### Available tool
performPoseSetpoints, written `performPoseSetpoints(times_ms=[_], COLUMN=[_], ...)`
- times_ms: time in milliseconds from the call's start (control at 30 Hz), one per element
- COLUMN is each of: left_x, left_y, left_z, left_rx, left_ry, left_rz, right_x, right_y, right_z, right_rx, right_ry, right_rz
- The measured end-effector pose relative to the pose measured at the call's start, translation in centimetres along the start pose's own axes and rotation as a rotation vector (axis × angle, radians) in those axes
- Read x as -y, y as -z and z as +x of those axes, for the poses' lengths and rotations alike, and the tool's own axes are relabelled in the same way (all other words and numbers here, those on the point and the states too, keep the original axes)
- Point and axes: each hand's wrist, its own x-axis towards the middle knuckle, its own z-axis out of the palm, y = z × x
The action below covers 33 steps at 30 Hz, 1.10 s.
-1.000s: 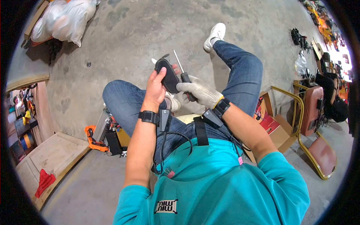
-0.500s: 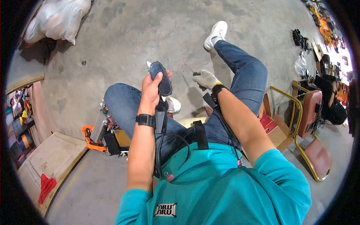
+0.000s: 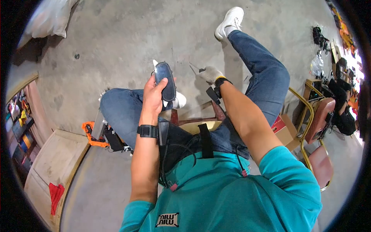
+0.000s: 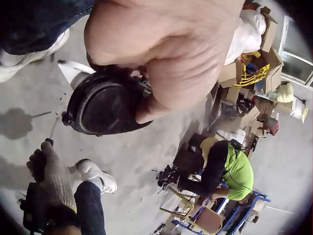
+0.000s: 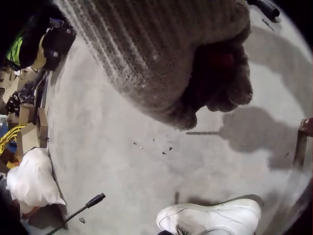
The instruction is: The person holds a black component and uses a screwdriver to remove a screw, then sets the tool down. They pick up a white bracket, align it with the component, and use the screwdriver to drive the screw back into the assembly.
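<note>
In the head view my bare left hand (image 3: 152,96) grips a dark oval object (image 3: 166,71), thumb across its face. White pointed pieces stick out at its top and bottom ends. The left wrist view shows the object (image 4: 102,108) close up, with a white tip (image 4: 73,72) beside it. My gloved right hand (image 3: 211,74), apart from the object on its right, holds a screwdriver (image 3: 194,68) whose thin shaft points up and left. Most of its handle is hidden by the glove (image 5: 146,58) in the right wrist view.
Both legs are spread over the concrete floor (image 3: 127,42), with white shoes (image 3: 232,20) beyond. An orange item (image 3: 89,134) lies at the left, and a gold-framed chair (image 3: 320,120) stands at the right. A person in green (image 4: 239,174) bends over among chairs and boxes.
My right hand has moved away from the object to the right, taking the screwdriver with it. My left hand has shifted slightly left, and the object's flat face shows more.
</note>
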Motion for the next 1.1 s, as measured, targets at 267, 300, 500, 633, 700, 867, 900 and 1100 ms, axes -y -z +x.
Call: performPoseSetpoints(times_ms=[267, 300, 500, 633, 700, 867, 900, 1100], left_x=[-0.3, -0.5, -0.4, -0.2, -0.4, -0.1, -0.2, 0.6], left_y=[-0.7, -1.0, -1.6, -1.0, -0.6, 0.0, 0.2, 1.1], left_z=[0.2, 0.1, -0.5, 0.1, 0.2, 0.4, 0.6, 1.2], left_rx=[-0.027, -0.049, -0.061, -0.037, -0.011, -0.068, -0.088, -0.070], left_ry=[-0.009, -0.005, -0.114, -0.146, -0.084, -0.080, -0.085, -0.220], left_rz=[0.049, 0.049, 0.074, 0.107, 0.235, 0.188, 0.187, 0.167], right_x=[-0.6, -0.4, -0.2, -0.5, -0.7, 1.6, 2.3, 5.5], right_y=[-1.1, -0.9, -1.0, -1.1, -1.0, 2.2, 3.1, 6.3], right_z=[2.8, 2.7, 2.6, 3.0, 2.8, -0.7, -2.2, -14.3], right_rx=[-0.013, -0.009, -0.012, -0.018, -0.040, -0.117, -0.135, -0.217], right_ry=[-0.065, -0.068, -0.076, -0.053, -0.018, 0.160, 0.179, 0.557], right_rz=[0.038, 0.040, 0.103, 0.100, 0.073, 0.225, 0.216, 0.196])
